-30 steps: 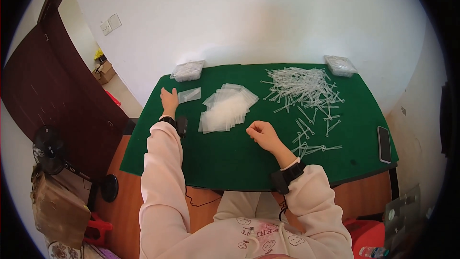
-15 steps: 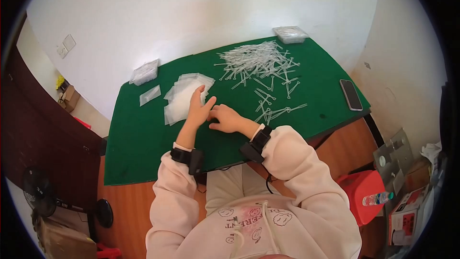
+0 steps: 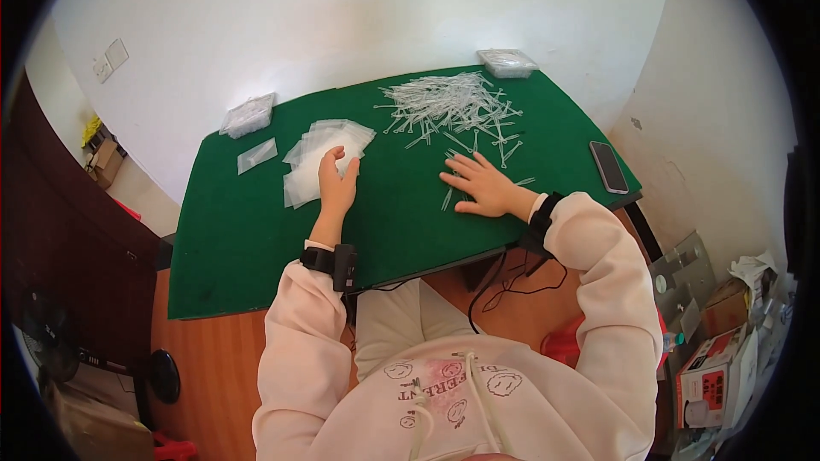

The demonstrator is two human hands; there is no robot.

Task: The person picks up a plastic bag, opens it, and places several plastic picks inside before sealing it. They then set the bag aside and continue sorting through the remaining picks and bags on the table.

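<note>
My right hand (image 3: 483, 185) lies with fingers spread over a few loose clear plastic sticks, which it partly covers. These sticks are slim, with a small loop at one end. A big heap of the same sticks (image 3: 444, 101) rests farther back on the table. My left hand (image 3: 339, 188) is at the near edge of a fanned pile of clear plastic bags (image 3: 318, 149), its thumb apart from the slightly bent fingers and nothing visible in it. One single bag (image 3: 257, 155) lies left of the pile.
Green cloth covers the table (image 3: 256, 239). Clear boxes stand at its back left (image 3: 248, 115) and back right (image 3: 507, 63). A phone (image 3: 608, 167) lies near the right edge. Beyond are a white wall (image 3: 342, 17) and, at lower right, a carton (image 3: 716, 380).
My right hand has moved right, away from my left hand, and spread over the loose sticks. My left hand stays by the bags. The view has shifted slightly.
</note>
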